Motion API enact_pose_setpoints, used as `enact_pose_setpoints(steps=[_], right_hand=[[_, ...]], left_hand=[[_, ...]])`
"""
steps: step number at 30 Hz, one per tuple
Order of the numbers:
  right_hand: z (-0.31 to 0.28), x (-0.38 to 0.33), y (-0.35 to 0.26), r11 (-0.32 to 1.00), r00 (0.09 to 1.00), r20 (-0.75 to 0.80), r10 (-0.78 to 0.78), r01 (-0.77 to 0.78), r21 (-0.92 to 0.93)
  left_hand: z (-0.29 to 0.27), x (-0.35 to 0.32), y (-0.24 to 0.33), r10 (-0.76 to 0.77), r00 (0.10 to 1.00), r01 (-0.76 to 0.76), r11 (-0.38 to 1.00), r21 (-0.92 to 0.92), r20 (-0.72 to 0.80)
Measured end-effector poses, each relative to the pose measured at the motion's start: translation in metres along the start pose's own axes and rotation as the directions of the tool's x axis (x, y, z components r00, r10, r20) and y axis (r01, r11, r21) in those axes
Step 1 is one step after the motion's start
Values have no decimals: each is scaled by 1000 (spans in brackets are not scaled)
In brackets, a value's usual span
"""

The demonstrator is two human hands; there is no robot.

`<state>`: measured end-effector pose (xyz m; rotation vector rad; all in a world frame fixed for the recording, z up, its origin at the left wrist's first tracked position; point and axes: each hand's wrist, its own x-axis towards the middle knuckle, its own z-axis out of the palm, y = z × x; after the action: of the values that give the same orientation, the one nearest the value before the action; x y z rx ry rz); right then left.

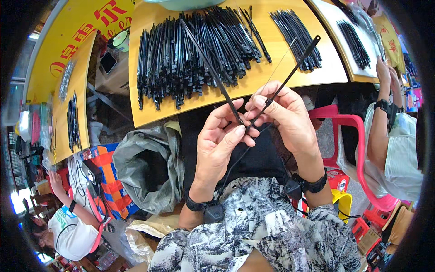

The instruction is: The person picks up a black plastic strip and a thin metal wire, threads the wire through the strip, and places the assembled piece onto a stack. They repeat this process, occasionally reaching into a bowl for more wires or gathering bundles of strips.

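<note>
Two thin black rods meet in a V between my hands, above my lap. My left hand [220, 133] pinches the lower end of the left rod [206, 61], which slants up over the pile. In my right hand [286, 115] the other rod [297, 63] is gripped; it has a thicker dark tip and a small black collar near the thumb. A fine pale wire [282, 58] rises beside it from the right fingers. The fingertips of both hands come together where the rods meet, and partly hide that joint. What the rods belong to I cannot tell.
A big heap of similar black rods [190, 59] covers the yellow table [136, 115], with a smaller bundle [294, 38] at its right. An open grey sack [129, 154] stands left of my lap. A pink chair [360, 149] is at right. People work on both sides.
</note>
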<state>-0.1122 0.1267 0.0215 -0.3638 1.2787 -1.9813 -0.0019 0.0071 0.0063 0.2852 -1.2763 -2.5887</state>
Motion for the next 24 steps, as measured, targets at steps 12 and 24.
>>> enact_pose_setpoints(steps=[12,24], right_hand=[[-4,2,5,994,997,51,51,-56,96],[-1,6,6,986,988,58,141,-146,83]], left_hand=[[5,1,2,-19,1000,20,1000,10,-20],[-5,0,1,-24,999,25,999,-23,33]])
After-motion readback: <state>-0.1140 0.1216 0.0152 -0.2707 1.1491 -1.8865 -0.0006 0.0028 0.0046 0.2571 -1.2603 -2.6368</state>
